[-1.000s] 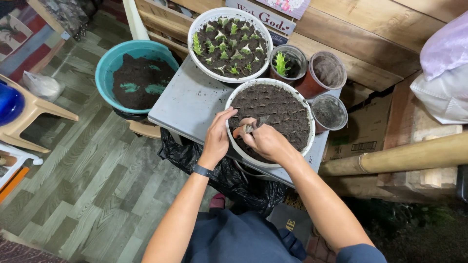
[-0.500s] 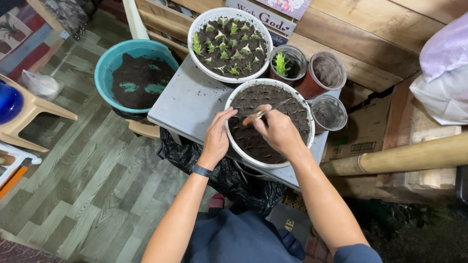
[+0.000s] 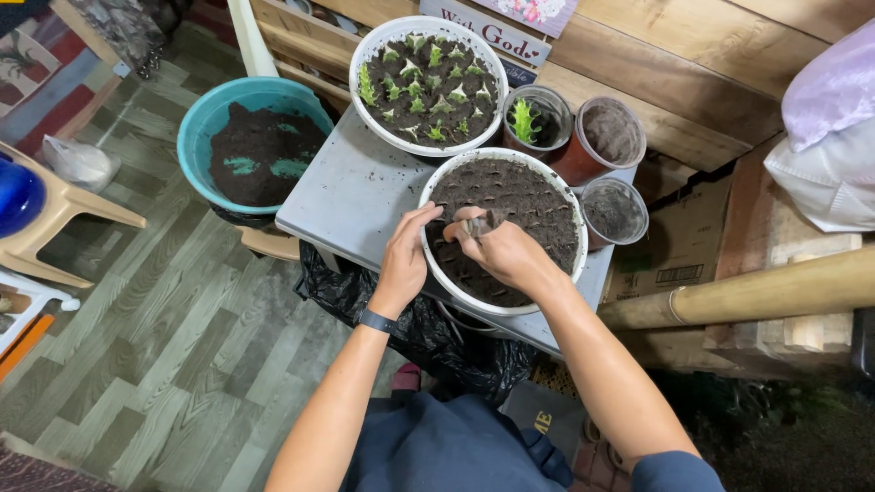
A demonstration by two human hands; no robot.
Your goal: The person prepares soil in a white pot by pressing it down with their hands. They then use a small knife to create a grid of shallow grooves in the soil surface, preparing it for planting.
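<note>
A wide white pot point(image 3: 571, 211) full of dark soil marked with rows of small dents sits on a grey table point(image 3: 351, 196). My left hand point(image 3: 407, 255) rests on the pot's near left rim, fingers curled over the edge. Over the soil, my right hand point(image 3: 502, 252) pinches a small thin stick-like tool point(image 3: 478, 222), its tip at the soil surface. Behind it stands a second white pot point(image 3: 369, 55) holding several small green seedlings.
A teal basin point(image 3: 202, 118) of dark soil stands left of the table. Small pots point(image 3: 526, 120), point(image 3: 609, 137), point(image 3: 615, 211) sit at the table's right. A black bag point(image 3: 428, 328) hangs below. A thick bamboo pole point(image 3: 756, 292) crosses at the right; a plastic chair point(image 3: 55, 219) stands at the left.
My right hand moved up over the soil, then shifted back toward the left side of the pot. My left hand stayed on the rim.
</note>
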